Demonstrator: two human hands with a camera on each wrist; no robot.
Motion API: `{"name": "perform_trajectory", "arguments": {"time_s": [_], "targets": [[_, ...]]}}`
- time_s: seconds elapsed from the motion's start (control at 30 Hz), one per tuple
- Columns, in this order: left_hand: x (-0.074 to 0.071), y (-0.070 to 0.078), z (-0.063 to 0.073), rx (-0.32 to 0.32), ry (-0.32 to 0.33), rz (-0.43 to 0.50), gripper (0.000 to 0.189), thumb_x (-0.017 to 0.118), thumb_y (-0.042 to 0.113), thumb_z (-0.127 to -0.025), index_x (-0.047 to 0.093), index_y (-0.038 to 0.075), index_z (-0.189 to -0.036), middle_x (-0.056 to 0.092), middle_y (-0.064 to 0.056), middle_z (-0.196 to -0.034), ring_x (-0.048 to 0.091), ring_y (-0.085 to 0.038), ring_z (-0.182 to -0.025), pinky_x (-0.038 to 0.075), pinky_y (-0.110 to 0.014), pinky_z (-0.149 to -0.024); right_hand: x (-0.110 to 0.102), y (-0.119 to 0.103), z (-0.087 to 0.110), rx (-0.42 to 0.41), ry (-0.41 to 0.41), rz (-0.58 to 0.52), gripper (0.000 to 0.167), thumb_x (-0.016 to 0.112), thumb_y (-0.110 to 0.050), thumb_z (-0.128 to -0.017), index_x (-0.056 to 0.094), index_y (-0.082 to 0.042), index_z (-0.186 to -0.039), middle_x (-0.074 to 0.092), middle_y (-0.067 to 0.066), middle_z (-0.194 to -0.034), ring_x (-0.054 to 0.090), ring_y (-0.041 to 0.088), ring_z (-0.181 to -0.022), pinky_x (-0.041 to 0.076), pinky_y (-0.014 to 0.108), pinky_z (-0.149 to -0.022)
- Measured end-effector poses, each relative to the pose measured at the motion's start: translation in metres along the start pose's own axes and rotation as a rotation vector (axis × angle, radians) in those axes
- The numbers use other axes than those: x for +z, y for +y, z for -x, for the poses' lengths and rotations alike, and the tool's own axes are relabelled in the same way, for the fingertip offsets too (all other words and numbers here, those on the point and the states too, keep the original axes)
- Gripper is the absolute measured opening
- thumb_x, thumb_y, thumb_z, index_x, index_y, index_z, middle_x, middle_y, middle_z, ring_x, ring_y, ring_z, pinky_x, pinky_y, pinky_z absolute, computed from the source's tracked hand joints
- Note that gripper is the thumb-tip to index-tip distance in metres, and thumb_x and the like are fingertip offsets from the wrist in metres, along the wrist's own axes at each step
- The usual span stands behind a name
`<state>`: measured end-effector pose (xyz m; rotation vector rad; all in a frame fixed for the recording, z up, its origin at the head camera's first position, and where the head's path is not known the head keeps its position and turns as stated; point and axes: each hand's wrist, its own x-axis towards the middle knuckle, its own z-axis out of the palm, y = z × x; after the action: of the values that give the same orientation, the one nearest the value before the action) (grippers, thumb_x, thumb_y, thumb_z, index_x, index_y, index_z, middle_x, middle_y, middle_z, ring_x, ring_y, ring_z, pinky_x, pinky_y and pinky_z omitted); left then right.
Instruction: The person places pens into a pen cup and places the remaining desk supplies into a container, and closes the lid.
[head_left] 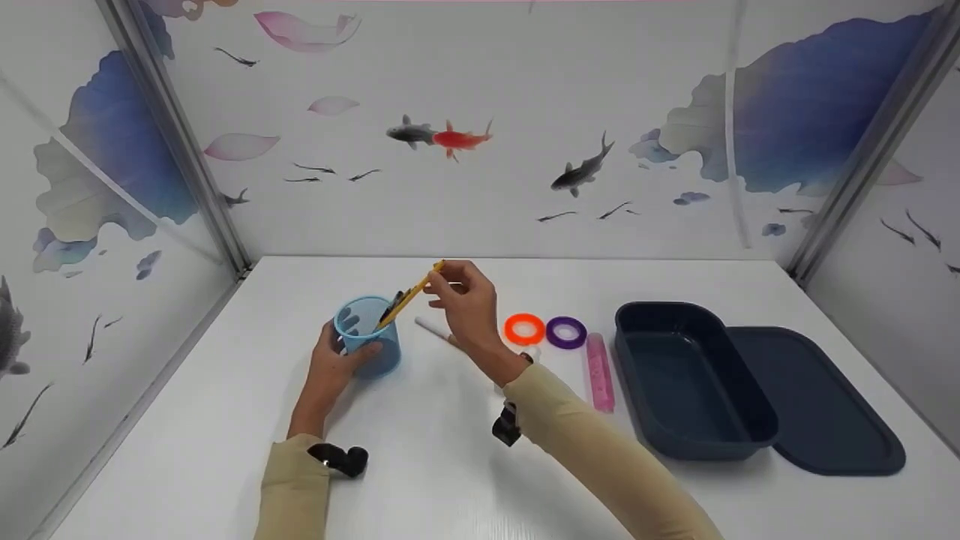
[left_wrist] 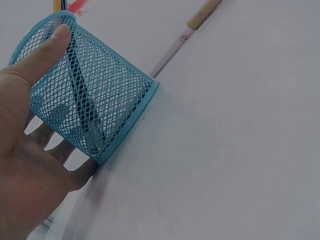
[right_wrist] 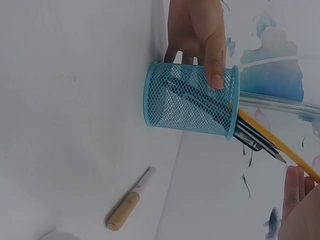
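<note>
the right hand [head_left: 469,306] is pinching a yellow pencil [head_left: 407,300], probably light and stiff, near its upper end, a sound hold; its lower end is sitting inside the mesh cup [right_wrist: 185,114] the left hand [head_left: 333,367] is gripping.

Free room between the sleeves [head_left: 294,487], mesh cup [head_left: 386,355] and right hand [head_left: 470,306] beyond
</note>
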<state>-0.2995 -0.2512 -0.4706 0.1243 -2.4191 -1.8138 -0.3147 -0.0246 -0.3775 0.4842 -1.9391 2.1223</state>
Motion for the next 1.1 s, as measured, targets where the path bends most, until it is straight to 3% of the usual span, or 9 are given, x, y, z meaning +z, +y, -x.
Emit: {"name": "perform_trajectory", "arguments": {"time_s": [0.43,0.57,0.8,1.1], "targets": [[0.000,0.000,0.000,-0.017,0.000,-0.012,0.097,0.077,0.034,-0.088,0.015,0.012,-0.160,0.022,-0.012,-0.167,0.016,-0.035,-0.157,0.024,-0.050,-0.127,0.009,0.014,0.001,0.109,0.007,0.116,0.024,0.068,-0.019,-0.096,0.067,-0.005,-0.115,0.070,0.012,-0.110,0.073,0.018,-0.091,0.064,0.034,-0.083],[-0.001,0.000,-0.001,-0.029,0.001,-0.006,0.098,0.077,0.035,-0.088,0.014,0.013,-0.160,0.022,-0.011,-0.168,0.015,-0.034,-0.157,0.022,-0.050,-0.128,0.011,0.019,0.002,0.138,-0.017,0.147,0.021,0.069,-0.020,-0.095,0.069,-0.007,-0.112,0.070,0.010,-0.108,0.073,0.017,-0.090,0.064,0.037,-0.084],[0.002,0.000,-0.001,-0.019,-0.002,0.001,0.097,0.077,0.034,-0.089,0.015,0.012,-0.160,0.023,-0.012,-0.167,0.017,-0.034,-0.157,0.021,-0.051,-0.128,0.014,0.026,0.005,0.166,-0.078,0.163,0.019,0.069,-0.019,-0.095,0.069,-0.008,-0.111,0.071,0.009,-0.106,0.073,0.022,-0.092,0.064,0.029,-0.079],[0.001,-0.001,-0.001,-0.015,0.006,-0.021,0.097,0.077,0.036,-0.088,0.016,0.013,-0.160,0.024,-0.012,-0.166,0.017,-0.035,-0.156,0.022,-0.052,-0.128,0.010,0.034,0.007,0.221,-0.169,0.216,0.024,0.069,-0.027,-0.095,0.071,-0.013,-0.115,0.071,0.005,-0.109,0.071,0.025,-0.098,0.064,0.036,-0.085]]}}
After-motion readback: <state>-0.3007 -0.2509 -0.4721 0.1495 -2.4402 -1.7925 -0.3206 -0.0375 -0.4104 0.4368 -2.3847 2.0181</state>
